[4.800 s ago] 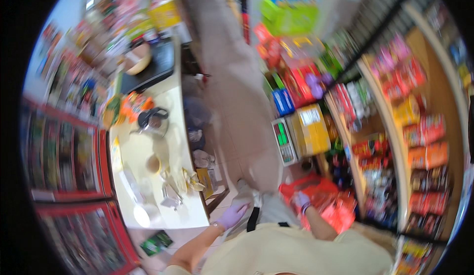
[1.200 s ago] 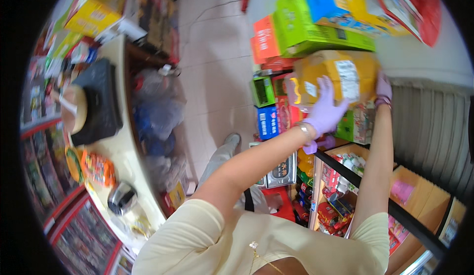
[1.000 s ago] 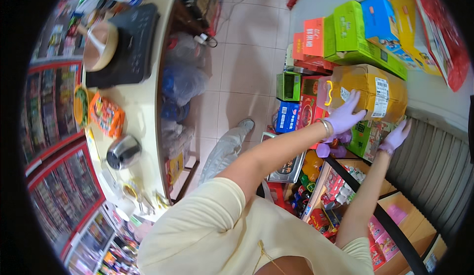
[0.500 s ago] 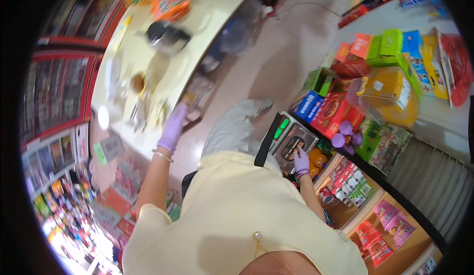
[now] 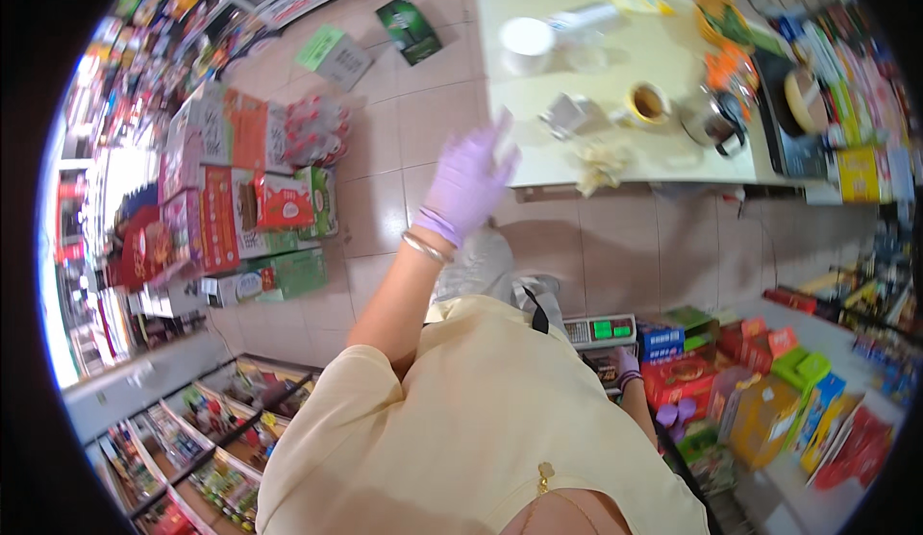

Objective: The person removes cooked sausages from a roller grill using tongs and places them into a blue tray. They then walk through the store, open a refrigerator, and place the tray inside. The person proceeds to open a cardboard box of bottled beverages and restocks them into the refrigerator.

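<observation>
My left hand (image 5: 468, 177), in a purple glove, hangs over the floor beside the near left corner of the cream table (image 5: 524, 141). Its fingers are spread and nothing is in them. My right hand (image 5: 627, 364), gloved too, rests low at the right on the scale (image 5: 601, 331) with green displays; its fingers look loosely stretched out, though small in view. On the table stand a mug of brown drink (image 5: 647, 102), a glass pot (image 5: 710, 122) with a black handle, a white round container (image 5: 527, 45) and a crumpled pale cloth-like piece (image 5: 602, 165).
Stacked cartons (image 5: 236, 203) and wrapped bottles (image 5: 317, 129) stand on the floor at left. Behind my right hand sit boxed goods (image 5: 683, 381) and a yellow-orange tub (image 5: 760, 420). Shelves of small goods (image 5: 212, 458) fill the lower left. A dark tray (image 5: 784, 122) lies on the table's right end.
My view has swung left, so the table now lies at upper right. My left hand has come away from the table's edge, fingers spread. The right hand stays at the scale.
</observation>
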Available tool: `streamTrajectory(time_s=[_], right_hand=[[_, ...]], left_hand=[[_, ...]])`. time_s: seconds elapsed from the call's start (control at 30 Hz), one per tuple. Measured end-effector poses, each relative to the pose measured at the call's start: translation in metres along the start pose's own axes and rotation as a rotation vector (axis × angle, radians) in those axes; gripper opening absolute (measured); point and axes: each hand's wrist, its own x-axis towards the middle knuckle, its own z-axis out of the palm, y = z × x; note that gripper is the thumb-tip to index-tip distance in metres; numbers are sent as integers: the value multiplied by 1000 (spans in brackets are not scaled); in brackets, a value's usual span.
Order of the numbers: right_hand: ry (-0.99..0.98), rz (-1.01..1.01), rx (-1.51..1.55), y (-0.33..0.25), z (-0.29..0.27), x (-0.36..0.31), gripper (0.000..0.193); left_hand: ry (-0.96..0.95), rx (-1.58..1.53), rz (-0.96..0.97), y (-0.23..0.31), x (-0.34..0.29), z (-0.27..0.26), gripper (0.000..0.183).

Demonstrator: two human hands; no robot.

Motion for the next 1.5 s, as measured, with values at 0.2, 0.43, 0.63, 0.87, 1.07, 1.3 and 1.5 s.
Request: streamTrajectory(time_s=[0.2, 0.43, 0.63, 0.87, 1.07, 1.3, 1.5], right_hand=[[50, -187, -524, -62, 9, 52, 31], [-394, -546, -1918, -259, 291, 48, 33], [-342, -1021, -1225, -453, 562, -24, 38], [-187, -1040, -1161, -558, 684, -32, 45], [-432, -858, -2133, -575, 619, 124, 47], [-251, -726, -2133, -750, 617, 243, 44], [86, -542, -1405, -1013, 871, 210, 39]], left_hand=[[-712, -22, -379, -162, -74, -45, 60], [-392, 49, -496, -312, -139, -127, 61], [-189, 130, -855, -403, -191, -170, 62], [-232, -47, -875, -467, -144, -182, 60], [-289, -86, -1094, -556, -77, -186, 64], [-257, -164, -1181, -703, 112, -218, 64], [-35, -301, -968, -780, 242, -240, 60]])
